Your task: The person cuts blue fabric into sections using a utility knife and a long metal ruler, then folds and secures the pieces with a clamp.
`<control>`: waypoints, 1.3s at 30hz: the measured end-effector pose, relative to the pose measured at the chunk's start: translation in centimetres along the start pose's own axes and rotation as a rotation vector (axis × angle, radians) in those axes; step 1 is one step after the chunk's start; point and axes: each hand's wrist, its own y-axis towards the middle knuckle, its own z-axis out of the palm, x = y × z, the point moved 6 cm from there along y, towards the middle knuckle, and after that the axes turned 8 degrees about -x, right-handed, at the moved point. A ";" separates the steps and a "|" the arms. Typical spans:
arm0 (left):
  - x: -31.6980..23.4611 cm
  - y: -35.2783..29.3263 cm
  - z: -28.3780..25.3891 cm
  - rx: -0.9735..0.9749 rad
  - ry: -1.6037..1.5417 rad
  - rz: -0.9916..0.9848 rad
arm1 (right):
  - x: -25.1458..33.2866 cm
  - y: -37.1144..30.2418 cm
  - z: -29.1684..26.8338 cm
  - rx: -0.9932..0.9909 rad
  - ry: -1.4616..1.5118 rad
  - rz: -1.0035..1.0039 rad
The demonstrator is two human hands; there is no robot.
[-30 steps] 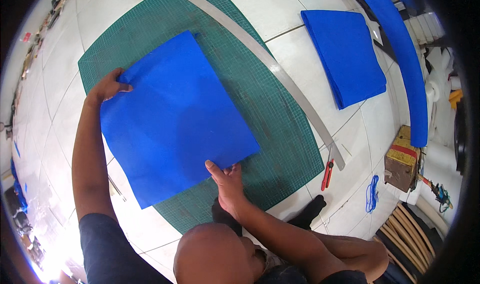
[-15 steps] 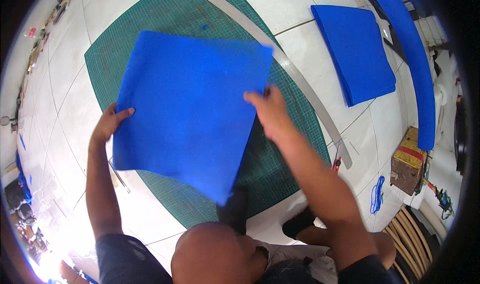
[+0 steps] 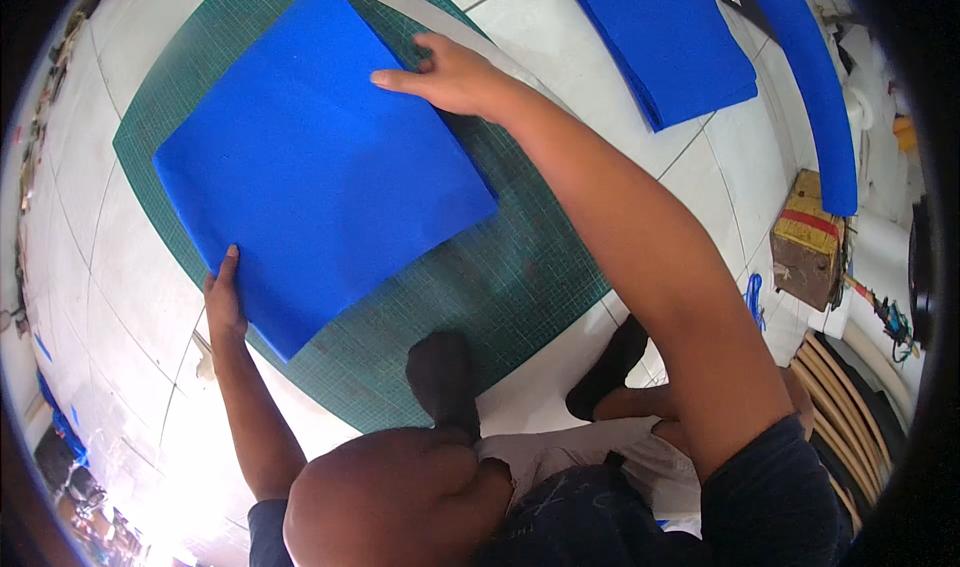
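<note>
A square blue felt-like sheet lies turned at an angle over the green cutting mat. My left hand grips its lower left edge, thumb on top and the other fingers mostly hidden by the sheet. On the upper right edge my right hand has its thumb over the sheet; the index finger bends just past the edge, and the remaining fingers are hidden. Along the mat's far right side runs a long metal ruler, partly behind my right hand and forearm.
Folded blue fabric lies on the white tiles at the far right, near a long blue strip. A worn box, a coil of blue cord and curved tan tubes are at the right. My socked foot rests on the mat's near edge.
The blue sheet has turned counterclockwise and lies flatter on the mat. My right hand has moved farther away and left with its edge. The whole view has shifted somewhat.
</note>
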 end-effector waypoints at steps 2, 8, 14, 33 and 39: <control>0.1 0.4 0.8 0.047 0.009 0.032 | -2.3 -3.6 -1.1 0.069 0.085 0.128; 0.8 0.0 0.4 -0.002 0.087 0.041 | -3.4 -5.2 1.3 0.033 -0.266 0.023; -0.9 0.1 -1.1 -0.182 0.330 0.227 | -4.0 -4.2 1.9 0.062 -0.479 0.005; 3.0 2.3 -0.8 -0.407 0.514 0.341 | -4.0 -4.8 3.3 -0.157 -0.528 -0.034; 0.9 -0.4 -0.8 -0.515 0.574 0.416 | -3.8 -4.8 3.3 -0.273 -0.425 -0.079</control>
